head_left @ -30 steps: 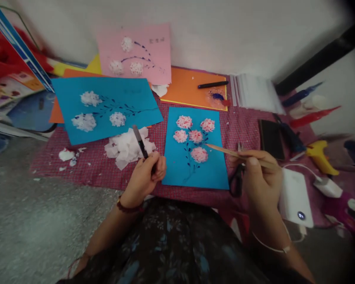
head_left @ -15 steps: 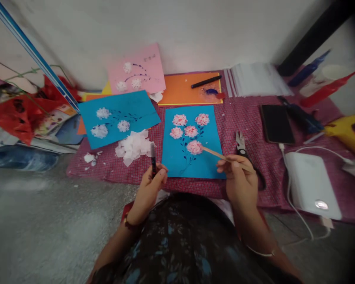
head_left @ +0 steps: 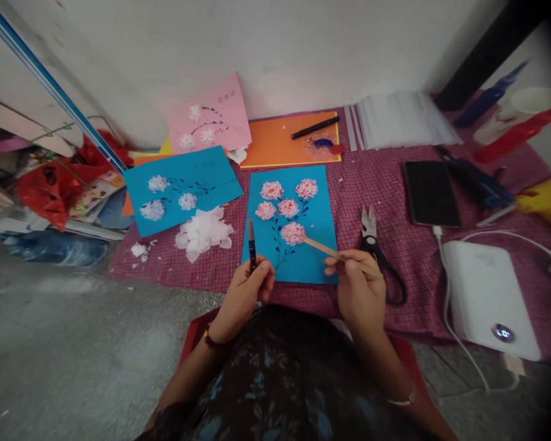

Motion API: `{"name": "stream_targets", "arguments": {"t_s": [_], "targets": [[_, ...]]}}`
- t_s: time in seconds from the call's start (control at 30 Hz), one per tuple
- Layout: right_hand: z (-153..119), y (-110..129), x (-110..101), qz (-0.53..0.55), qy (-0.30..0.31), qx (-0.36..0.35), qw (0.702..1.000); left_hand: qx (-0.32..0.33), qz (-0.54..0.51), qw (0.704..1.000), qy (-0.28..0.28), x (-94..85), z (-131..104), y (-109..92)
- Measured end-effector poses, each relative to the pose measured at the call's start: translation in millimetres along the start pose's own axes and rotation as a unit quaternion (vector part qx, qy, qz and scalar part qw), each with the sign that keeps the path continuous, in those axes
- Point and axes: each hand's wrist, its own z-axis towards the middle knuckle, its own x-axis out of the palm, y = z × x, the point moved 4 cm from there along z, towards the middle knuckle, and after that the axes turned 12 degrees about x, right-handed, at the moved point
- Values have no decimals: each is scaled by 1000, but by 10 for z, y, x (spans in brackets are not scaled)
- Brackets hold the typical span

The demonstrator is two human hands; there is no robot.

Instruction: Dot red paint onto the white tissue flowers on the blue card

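My left hand (head_left: 252, 285) is wrapped round a dark marker (head_left: 251, 245) held upright at the near left edge of a blue card (head_left: 312, 260). Between the fingers of my right hand (head_left: 358, 282) is a thin wooden stick (head_left: 321, 246), whose tip touches the lowest pink-white flower (head_left: 293, 233) on that card. Several such flowers with dark painted stems and leaves cover the sheet. Left of it lies a pile of white paper bits (head_left: 204, 234), below a second blue card (head_left: 224, 177) with white flowers.
Pliers (head_left: 371, 236) lie right of my right hand, near a phone (head_left: 431, 193) and a white power bank (head_left: 491, 294) with cables. Behind are a pink card (head_left: 211, 104), an orange card (head_left: 266, 141) with a pen (head_left: 315, 127), and white strips (head_left: 395, 119).
My left hand with the marker has moved right, over the card's near left edge. The camera view has shifted slightly. The stick's tip remains at the lowest flower.
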Motion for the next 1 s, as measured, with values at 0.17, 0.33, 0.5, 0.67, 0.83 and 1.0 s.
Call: {"name": "stream_targets", "arguments": {"t_s": [0.17, 0.33, 0.5, 0.67, 0.83, 1.0], "targets": [[-39, 51, -23, -32, -14, -16, 999, 134, 265, 953, -57, -339, 143, -120], [-27, 278, -30, -127, -36, -76, 988, 163, 348, 920, -76, -578, 158, 1], [109, 704, 207, -252, -29, -154, 955, 154, 303, 934, -111, -709, 80, 184], [352, 953, 609, -355, 28, -204, 912, 193, 315, 924, -100, -726, 73, 259], [666, 769, 701, -377, 103, -212, 896, 243, 344, 904, -75, -697, 70, 259], [827, 540, 575, -372, 108, -166, 907, 289, 374, 878, -75, -672, 71, 265]]}}
